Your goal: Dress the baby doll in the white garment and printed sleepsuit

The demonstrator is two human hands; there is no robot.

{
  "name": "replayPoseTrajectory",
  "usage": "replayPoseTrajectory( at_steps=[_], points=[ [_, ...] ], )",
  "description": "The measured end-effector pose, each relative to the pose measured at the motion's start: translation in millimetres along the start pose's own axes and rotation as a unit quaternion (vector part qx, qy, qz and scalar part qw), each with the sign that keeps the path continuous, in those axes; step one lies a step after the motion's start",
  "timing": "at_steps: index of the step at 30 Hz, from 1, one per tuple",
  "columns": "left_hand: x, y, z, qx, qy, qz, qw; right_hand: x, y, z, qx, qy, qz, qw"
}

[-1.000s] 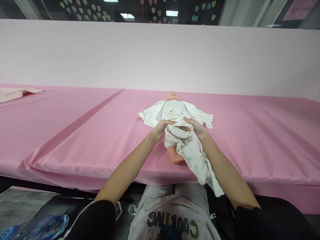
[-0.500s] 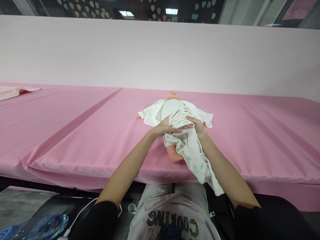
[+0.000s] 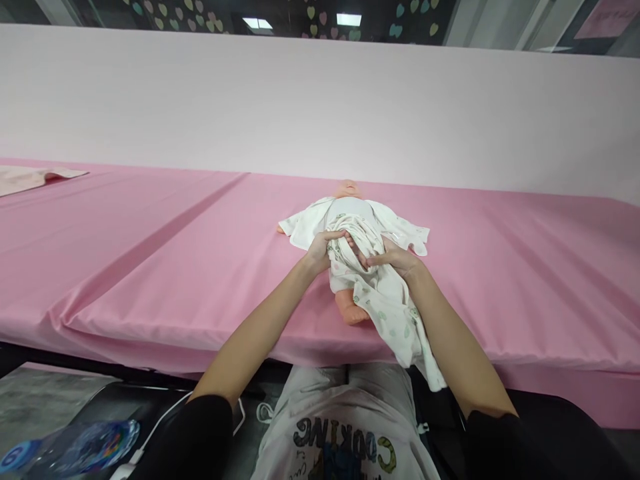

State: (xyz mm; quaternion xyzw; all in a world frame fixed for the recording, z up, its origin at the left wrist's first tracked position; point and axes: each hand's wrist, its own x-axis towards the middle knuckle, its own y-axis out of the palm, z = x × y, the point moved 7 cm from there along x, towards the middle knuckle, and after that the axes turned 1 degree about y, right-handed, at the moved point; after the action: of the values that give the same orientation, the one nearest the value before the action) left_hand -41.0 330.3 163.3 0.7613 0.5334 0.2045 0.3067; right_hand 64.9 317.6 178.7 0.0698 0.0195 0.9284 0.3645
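Note:
A baby doll [image 3: 353, 314] lies on its back on the pink-covered table, head away from me, arms inside a white open shirt [image 3: 407, 235]. Over its lower body is a bunched pair of white baby pants [image 3: 387, 310] with a faint green print; one leg of the cloth trails down to the right past the table edge. My left hand [image 3: 323, 249] grips the gathered opening from the left. From the right, my right hand [image 3: 395, 259] holds the same gathered cloth. Fingers of both are partly inside the opening. One doll foot sticks out below the cloth.
The pink sheet [image 3: 165, 267] covers the table up to a white partition [image 3: 310, 107]. A pale folded cloth [image 3: 35, 177] lies at the far left. A plastic bottle [image 3: 75, 448] and a white cable [image 3: 163, 421] are at the lower left, beside my lap.
My hands have shifted their grip around the gathered opening: the left thumb is now on top at its upper left, and the right hand has moved lower. The doll stays in place.

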Motion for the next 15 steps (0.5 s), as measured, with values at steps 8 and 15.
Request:
replayPoseTrajectory(
  at_steps=[8,15],
  points=[
    [0,0.3,7,-0.043,-0.069,0.043,0.996,1,-16,6,0.099,-0.042,-0.090,0.990],
    [-5,12.9,6,0.117,-0.017,0.109,0.987,5,-16,16,0.124,-0.059,-0.067,0.988]
  ],
)
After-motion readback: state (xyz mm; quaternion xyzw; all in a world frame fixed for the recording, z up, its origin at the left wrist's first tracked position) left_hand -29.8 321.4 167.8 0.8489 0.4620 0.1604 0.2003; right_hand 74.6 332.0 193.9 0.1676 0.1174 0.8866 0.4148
